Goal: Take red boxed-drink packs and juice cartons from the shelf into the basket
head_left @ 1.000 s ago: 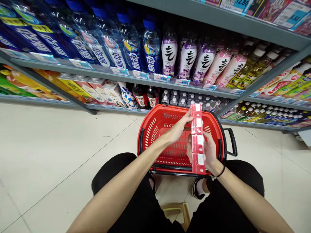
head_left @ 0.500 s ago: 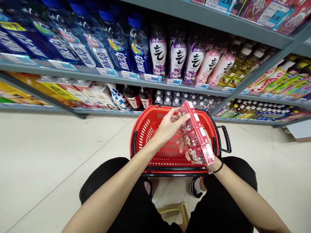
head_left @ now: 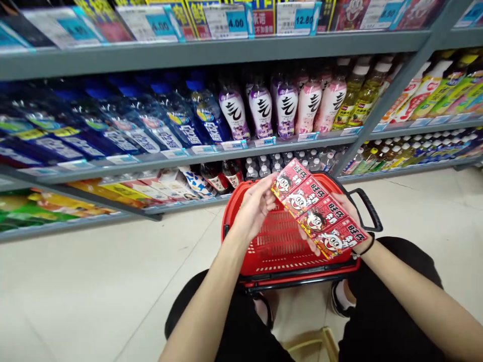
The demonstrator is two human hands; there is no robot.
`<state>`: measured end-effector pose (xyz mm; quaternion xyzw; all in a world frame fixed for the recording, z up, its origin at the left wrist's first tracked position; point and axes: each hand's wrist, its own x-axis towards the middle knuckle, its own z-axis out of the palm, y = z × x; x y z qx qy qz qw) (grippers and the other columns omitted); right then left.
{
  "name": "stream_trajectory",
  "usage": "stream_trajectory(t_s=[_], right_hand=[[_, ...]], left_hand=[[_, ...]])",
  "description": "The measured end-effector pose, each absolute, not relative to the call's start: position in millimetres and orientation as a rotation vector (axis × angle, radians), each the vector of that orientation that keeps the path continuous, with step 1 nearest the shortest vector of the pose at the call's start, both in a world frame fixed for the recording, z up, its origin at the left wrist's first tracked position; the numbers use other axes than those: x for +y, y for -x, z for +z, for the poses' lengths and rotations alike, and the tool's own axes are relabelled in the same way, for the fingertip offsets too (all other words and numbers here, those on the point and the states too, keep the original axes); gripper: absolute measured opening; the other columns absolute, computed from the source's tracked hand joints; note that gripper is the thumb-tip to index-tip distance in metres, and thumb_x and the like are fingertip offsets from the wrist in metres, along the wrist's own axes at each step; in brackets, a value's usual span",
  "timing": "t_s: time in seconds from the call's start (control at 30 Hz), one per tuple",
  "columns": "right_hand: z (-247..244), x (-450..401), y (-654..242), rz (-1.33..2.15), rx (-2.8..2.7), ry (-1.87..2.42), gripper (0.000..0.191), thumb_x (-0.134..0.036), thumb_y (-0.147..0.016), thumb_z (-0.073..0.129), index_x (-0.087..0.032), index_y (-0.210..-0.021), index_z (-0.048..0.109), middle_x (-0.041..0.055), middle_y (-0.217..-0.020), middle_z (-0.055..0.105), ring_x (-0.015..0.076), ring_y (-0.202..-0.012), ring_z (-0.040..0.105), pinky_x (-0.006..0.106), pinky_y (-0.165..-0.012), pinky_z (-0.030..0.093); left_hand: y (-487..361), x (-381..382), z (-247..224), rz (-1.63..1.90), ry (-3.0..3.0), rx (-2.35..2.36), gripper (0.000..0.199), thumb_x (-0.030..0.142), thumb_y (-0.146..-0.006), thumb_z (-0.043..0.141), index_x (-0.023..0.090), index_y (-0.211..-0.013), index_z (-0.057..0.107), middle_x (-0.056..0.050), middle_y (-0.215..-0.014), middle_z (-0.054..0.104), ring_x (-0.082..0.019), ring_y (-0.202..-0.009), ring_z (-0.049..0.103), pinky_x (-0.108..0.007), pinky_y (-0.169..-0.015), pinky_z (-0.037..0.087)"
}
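A pack of four red drink cartons [head_left: 319, 211] is being held face up and aslant above a red basket [head_left: 277, 239], its upper end being turned towards ten o'clock. From below and along the four o'clock side, it is being gripped by the right hand [head_left: 349, 207]. At the ten o'clock corner, the pack is being touched by the half-curled left hand [head_left: 254, 208]; whether it is being pinched there cannot be told. At twelve o'clock, purple-labelled bottles [head_left: 260, 108] are being displayed on a grey shelf [head_left: 211, 53]. The cartons are already being held clear of the shelving but are not being rested in the basket.
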<state>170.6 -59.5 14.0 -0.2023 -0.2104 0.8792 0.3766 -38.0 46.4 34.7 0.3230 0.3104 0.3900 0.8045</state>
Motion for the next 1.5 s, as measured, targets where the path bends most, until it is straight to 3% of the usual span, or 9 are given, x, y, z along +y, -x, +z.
stream_trajectory(t_s=[0.13, 0.3, 0.47, 0.57, 0.67, 0.83, 0.97, 1.3, 1.5], right_hand=[[19, -61, -165, 2.245, -0.547, 0.488, 0.077, -0.077, -0.079, 0.058, -0.014, -0.124, 0.061, 0.0180, -0.110, 0.076, 0.0333, -0.083, 0.075, 0.043, -0.066, 0.060], [17, -63, -150, 1.882, -0.493, 0.638, 0.070, -0.072, -0.081, 0.065, -0.017, -0.124, 0.067, 0.0151, -0.108, 0.076, 0.0353, -0.097, 0.074, 0.049, -0.077, 0.061], [9, -55, -143, 1.584, -0.255, 0.742, 0.053, -0.067, -0.086, 0.072, -0.025, -0.117, 0.072, 0.0063, -0.103, 0.078, 0.0272, -0.099, 0.073, 0.045, -0.091, 0.060], [0, -51, -141, 1.476, -0.135, 0.746, 0.048, -0.068, -0.081, 0.081, -0.025, -0.100, 0.073, 0.0008, -0.088, 0.076, 0.0203, -0.085, 0.071, 0.037, -0.088, 0.060], [-9, -53, -137, 1.546, -0.181, 0.697, 0.054, -0.073, -0.078, 0.082, -0.021, -0.088, 0.069, -0.0004, -0.074, 0.069, 0.0175, -0.074, 0.068, 0.034, -0.082, 0.061], [-5, -62, -135, 1.614, -0.405, 0.716, 0.065, -0.080, -0.089, 0.064, -0.017, -0.104, 0.068, 0.0127, -0.094, 0.075, 0.0256, -0.097, 0.075, 0.032, -0.069, 0.062], [6, -58, -144, 1.468, -0.448, 0.882, 0.056, -0.072, -0.089, 0.070, -0.019, -0.105, 0.065, 0.0121, -0.093, 0.075, 0.0281, -0.094, 0.075, 0.029, -0.055, 0.059], [11, -47, -168, 1.131, -0.436, 1.143, 0.044, -0.056, -0.085, 0.080, -0.023, -0.112, 0.069, 0.0077, -0.100, 0.078, 0.0298, -0.096, 0.074, 0.041, -0.069, 0.065], [-8, -38, -159, 1.233, -0.190, 1.098, 0.053, -0.073, -0.086, 0.066, -0.023, -0.103, 0.069, 0.0038, -0.087, 0.077, 0.0279, -0.092, 0.074, 0.040, -0.079, 0.061]], left_hand=[[33, 44, 27, 0.875, -0.809, 0.766, 0.044, 0.055, -0.075, 0.089, 0.017, -0.074, 0.067, 0.002, -0.067, 0.048, -0.008, -0.061, 0.046, -0.018, -0.052, 0.040], [33, 34, 21, 0.970, -1.413, 0.883, 0.057, 0.051, -0.090, 0.077, 0.025, -0.139, 0.064, -0.010, -0.122, 0.069, -0.021, -0.109, 0.066, -0.033, -0.085, 0.057], [33, 12, 29, 0.810, -2.040, 0.462, 0.062, 0.057, -0.095, 0.067, 0.025, -0.148, 0.060, -0.012, -0.163, 0.048, -0.032, -0.152, 0.044, -0.055, -0.123, 0.040], [24, 1, 23, 0.868, -2.163, 0.531, 0.067, 0.043, -0.090, 0.077, 0.019, -0.149, 0.057, -0.015, -0.152, 0.061, -0.029, -0.140, 0.060, -0.049, -0.119, 0.048], [17, 0, 18, 1.004, -2.064, 0.789, 0.042, 0.034, -0.091, 0.078, 0.018, -0.129, 0.071, -0.008, -0.116, 0.079, -0.021, -0.099, 0.077, -0.034, -0.093, 0.061], [26, 19, 28, 1.142, -1.581, 0.971, 0.027, 0.042, -0.082, 0.085, 0.016, -0.087, 0.079, 0.000, -0.075, 0.074, -0.012, -0.062, 0.063, -0.023, -0.061, 0.051], [34, 32, 27, 1.230, -1.221, 0.887, 0.032, 0.048, -0.078, 0.088, 0.019, -0.091, 0.080, -0.002, -0.084, 0.078, -0.015, -0.068, 0.068, -0.027, -0.070, 0.057], [39, 23, 31, 1.133, -1.216, 0.817, 0.027, 0.042, -0.083, 0.087, 0.019, -0.096, 0.080, -0.004, -0.089, 0.079, -0.016, -0.075, 0.071, -0.029, -0.075, 0.059], [38, -3, 45, 1.006, -1.801, 0.510, 0.060, 0.028, -0.085, 0.081, 0.020, -0.141, 0.063, -0.014, -0.141, 0.068, -0.029, -0.122, 0.070, -0.049, -0.110, 0.056]])
